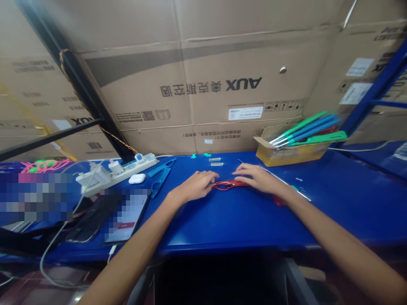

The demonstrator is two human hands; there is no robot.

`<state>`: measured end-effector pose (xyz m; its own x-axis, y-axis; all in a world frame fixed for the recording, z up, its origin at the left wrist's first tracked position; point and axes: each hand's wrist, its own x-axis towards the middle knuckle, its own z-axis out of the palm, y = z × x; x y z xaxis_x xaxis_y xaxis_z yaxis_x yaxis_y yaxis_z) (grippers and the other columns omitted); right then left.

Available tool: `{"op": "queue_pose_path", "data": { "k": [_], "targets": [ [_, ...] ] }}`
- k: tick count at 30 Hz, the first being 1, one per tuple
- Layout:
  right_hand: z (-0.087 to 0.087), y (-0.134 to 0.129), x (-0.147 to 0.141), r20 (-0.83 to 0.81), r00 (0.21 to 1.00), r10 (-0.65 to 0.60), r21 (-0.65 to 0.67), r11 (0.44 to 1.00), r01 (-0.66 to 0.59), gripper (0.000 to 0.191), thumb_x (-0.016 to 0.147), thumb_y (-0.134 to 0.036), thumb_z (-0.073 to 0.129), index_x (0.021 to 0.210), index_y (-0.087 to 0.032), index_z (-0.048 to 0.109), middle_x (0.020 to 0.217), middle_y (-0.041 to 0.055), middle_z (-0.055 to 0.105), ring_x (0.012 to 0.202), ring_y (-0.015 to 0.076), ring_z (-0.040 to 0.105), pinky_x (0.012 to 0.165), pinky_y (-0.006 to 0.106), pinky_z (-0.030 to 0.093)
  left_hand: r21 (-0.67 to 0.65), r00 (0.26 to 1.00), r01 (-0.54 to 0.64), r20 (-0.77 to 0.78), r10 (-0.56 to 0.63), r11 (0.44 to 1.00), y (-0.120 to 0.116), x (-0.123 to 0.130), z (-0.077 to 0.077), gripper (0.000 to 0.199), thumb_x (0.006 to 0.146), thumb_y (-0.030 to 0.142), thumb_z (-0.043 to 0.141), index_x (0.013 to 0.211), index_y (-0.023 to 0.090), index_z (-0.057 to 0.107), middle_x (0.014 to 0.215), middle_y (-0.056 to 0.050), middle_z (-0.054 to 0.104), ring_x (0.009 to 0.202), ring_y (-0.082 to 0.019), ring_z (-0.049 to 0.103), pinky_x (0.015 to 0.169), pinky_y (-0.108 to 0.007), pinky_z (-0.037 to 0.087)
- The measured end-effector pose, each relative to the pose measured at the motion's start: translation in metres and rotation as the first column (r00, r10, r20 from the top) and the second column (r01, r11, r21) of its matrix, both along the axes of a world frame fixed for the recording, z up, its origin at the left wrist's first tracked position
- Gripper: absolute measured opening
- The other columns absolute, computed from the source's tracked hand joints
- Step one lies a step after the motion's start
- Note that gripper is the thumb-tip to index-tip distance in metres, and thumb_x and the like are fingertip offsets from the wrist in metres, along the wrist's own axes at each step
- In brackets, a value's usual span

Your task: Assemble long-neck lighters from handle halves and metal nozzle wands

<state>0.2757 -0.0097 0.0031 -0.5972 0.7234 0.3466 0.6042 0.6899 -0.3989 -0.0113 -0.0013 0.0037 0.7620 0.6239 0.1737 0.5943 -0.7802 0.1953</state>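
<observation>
A slim red plastic casing (pixel 226 184), shaped like a long-lighter handle with an oval loop, lies on the blue table before me. My left hand (pixel 199 185) pinches its left end with curled fingers. At the other end, my right hand (pixel 256 178) has bent fingers and a thumb on the casing, partly covering it. Another red piece (pixel 280 201) shows beneath my right wrist. Thin metal rods (pixel 275 174) lie beyond that hand. Two small metal parts (pixel 216 164) and small green plastic bits (pixel 207 155) sit farther back.
Blue casing halves (pixel 161 180) lie at left, near a white earbud case (pixel 137 178), a power strip (pixel 130 171) with plugs, and a phone (pixel 127 220). A yellow carton (pixel 292 156) of green, blue and red lighters stands back right. Cardboard boxes (pixel 203 63) wall the back.
</observation>
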Motion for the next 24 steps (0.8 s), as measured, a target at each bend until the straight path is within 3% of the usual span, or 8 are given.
{"op": "queue_pose_path", "data": {
  "k": [7,11,13,16,18,21,24],
  "targets": [
    [0.012,0.017,0.049,-0.061,0.982,-0.180,0.137,0.973,0.187,0.041,0.099,-0.046,0.049,0.106,-0.019,0.079,0.106,0.0127,0.073,0.098,0.0287,0.069,0.092,0.044,0.053,-0.009,1.000,-0.009,-0.024,0.009,1.000,-0.001,-0.003,0.005,0.028,0.104,0.032,0.048,0.129,0.023,0.053,0.115,-0.005,0.066,0.105,-0.022,0.063,0.089,-0.037,0.045],
    [0.018,0.018,0.066,-0.032,0.964,-0.265,0.109,0.957,0.267,0.040,0.097,-0.046,0.050,0.095,-0.019,0.079,0.096,0.0111,0.077,0.090,0.0276,0.071,0.084,0.040,0.054,0.077,0.992,-0.119,-0.032,0.122,0.990,0.006,-0.001,0.006,0.030,0.107,0.039,0.042,0.128,0.022,0.055,0.127,-0.008,0.063,0.116,-0.024,0.060,0.095,-0.039,0.046],
    [0.019,0.018,0.070,-0.007,0.954,-0.299,0.091,0.950,0.299,0.038,0.096,-0.044,0.050,0.094,-0.020,0.079,0.096,0.0106,0.078,0.089,0.0278,0.072,0.082,0.040,0.054,0.139,0.961,-0.261,-0.058,0.271,0.955,0.017,-0.001,0.005,0.031,0.108,0.037,0.040,0.129,0.020,0.055,0.134,-0.010,0.059,0.123,-0.026,0.056,0.098,-0.040,0.046],
    [0.019,0.018,0.070,0.019,0.951,-0.308,0.053,0.950,0.307,0.037,0.096,-0.042,0.050,0.095,-0.020,0.079,0.100,0.0099,0.079,0.093,0.0280,0.073,0.082,0.038,0.053,0.234,0.833,-0.481,-0.180,0.524,0.845,0.040,-0.001,0.003,0.032,0.105,0.027,0.043,0.134,0.017,0.053,0.146,-0.014,0.050,0.131,-0.029,0.049,0.100,-0.041,0.046],
    [0.017,0.019,0.068,0.037,0.955,-0.294,0.021,0.956,0.293,0.036,0.095,-0.042,0.051,0.095,-0.020,0.079,0.100,0.0092,0.080,0.092,0.0274,0.073,0.081,0.037,0.053,0.248,0.801,-0.515,-0.202,0.563,0.821,0.058,0.001,0.000,0.034,0.103,0.024,0.045,0.134,0.013,0.053,0.146,-0.019,0.049,0.131,-0.032,0.049,0.100,-0.043,0.045],
    [0.015,0.019,0.065,0.060,0.964,-0.258,-0.014,0.966,0.259,0.036,0.095,-0.042,0.050,0.095,-0.020,0.079,0.099,0.0085,0.080,0.089,0.0266,0.073,0.080,0.036,0.052,0.262,0.790,-0.518,-0.220,0.573,0.814,0.082,0.006,-0.003,0.039,0.105,0.033,0.042,0.134,0.010,0.054,0.140,-0.020,0.054,0.129,-0.033,0.048,0.101,-0.044,0.044],
    [0.014,0.019,0.062,0.068,0.973,-0.219,-0.024,0.975,0.221,0.036,0.096,-0.041,0.049,0.095,-0.020,0.079,0.101,0.0083,0.080,0.091,0.0263,0.072,0.083,0.037,0.052,0.259,0.777,-0.519,-0.255,0.576,0.815,0.098,0.010,-0.005,0.033,0.103,0.024,0.041,0.124,0.009,0.061,0.127,-0.020,0.062,0.126,-0.032,0.050,0.099,-0.041,0.045]
  ]
}}
